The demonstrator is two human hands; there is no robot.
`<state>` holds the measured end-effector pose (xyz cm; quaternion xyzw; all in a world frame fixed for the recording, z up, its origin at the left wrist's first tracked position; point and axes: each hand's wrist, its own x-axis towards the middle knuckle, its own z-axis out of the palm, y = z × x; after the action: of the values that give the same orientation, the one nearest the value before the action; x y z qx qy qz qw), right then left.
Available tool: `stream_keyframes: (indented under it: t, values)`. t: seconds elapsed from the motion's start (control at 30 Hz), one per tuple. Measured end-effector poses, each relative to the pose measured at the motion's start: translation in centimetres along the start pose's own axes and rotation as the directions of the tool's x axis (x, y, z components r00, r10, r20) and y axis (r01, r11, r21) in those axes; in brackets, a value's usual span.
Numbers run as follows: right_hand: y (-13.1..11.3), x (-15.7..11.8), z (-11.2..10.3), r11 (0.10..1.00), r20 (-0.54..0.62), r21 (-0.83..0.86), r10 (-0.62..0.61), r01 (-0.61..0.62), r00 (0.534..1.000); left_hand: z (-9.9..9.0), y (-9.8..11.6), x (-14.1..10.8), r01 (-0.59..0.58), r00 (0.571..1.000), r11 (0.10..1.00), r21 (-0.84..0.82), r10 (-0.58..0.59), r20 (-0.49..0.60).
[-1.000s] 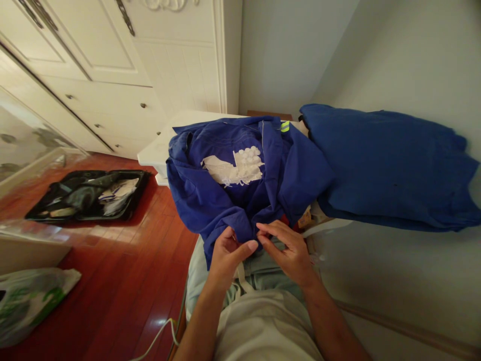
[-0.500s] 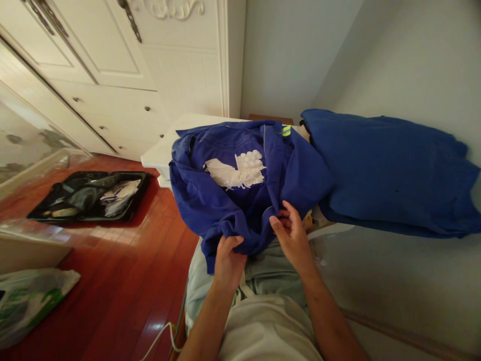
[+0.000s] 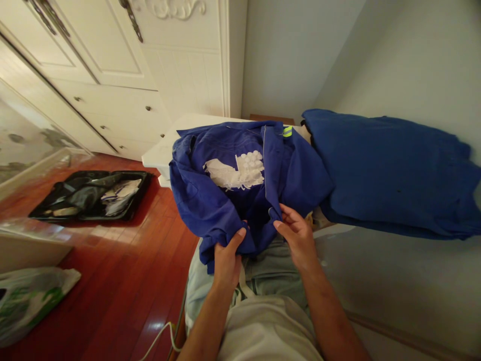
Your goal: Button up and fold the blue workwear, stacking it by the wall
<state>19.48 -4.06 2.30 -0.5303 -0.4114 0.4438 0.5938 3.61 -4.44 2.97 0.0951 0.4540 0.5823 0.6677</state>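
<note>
A blue work jacket (image 3: 199, 200) with a yellow-green reflective tab lies spread over a white surface and hangs toward my lap. My left hand (image 3: 228, 255) is closed on its near edge, thumb on top and the other fingers underneath. To the right, my right hand (image 3: 298, 235) pinches the jacket's front edge between thumb and fingers. A flat white piece with a cluster of round white bumps (image 3: 236, 171) rests on the jacket between the open sides; its kind is unclear.
More folded blue cloth (image 3: 391, 175) lies at the right, by the wall. An open black suitcase (image 3: 90, 195) with clothing sits on the red wooden floor (image 3: 150, 271). A white cabinet (image 3: 188, 75) stands behind. At lower left are a plastic bag (image 3: 37, 301) and a white cable (image 3: 161, 338).
My right hand has closed from a loose hold to a pinch on the jacket's edge, pulling it slightly right. My left thumb has shifted up over the cloth.
</note>
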Motion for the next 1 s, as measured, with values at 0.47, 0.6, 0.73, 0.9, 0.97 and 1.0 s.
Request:
stream_keyframes:
  t: [0.47,0.6,0.73,0.9,0.97,1.0]
  values:
    - [-1.0,-1.5,1.1,0.976,0.142,0.200,0.051,-0.080,0.988,-1.1,-0.9,-0.4,-0.209,0.975,0.939,0.272,0.179,0.130]
    - [-1.2,-2.0,1.6,0.995,0.157,0.093,0.026,-0.041,0.987,-1.0,-0.5,-0.8,-0.267,0.963,0.892,0.365,0.237,0.124]
    - [-1.2,-2.5,1.3,0.990,0.120,-0.127,-0.047,0.062,0.992,-0.9,-0.5,-1.0,-0.275,0.960,0.856,0.438,0.273,0.070]
    - [-2.0,-3.2,1.3,0.826,0.133,-0.463,-0.294,0.322,0.947,-1.0,-0.6,-1.2,-0.300,0.943,0.795,0.527,0.330,0.039]
    - [-2.5,-3.6,1.4,0.757,0.203,-0.519,-0.343,0.398,0.917,-1.0,-0.6,-1.2,-0.316,0.937,0.776,0.546,0.346,0.050]
    - [-2.6,-3.7,1.5,0.738,0.236,-0.529,-0.346,0.419,0.908,-1.0,-0.6,-1.2,-0.321,0.933,0.764,0.559,0.356,0.049]
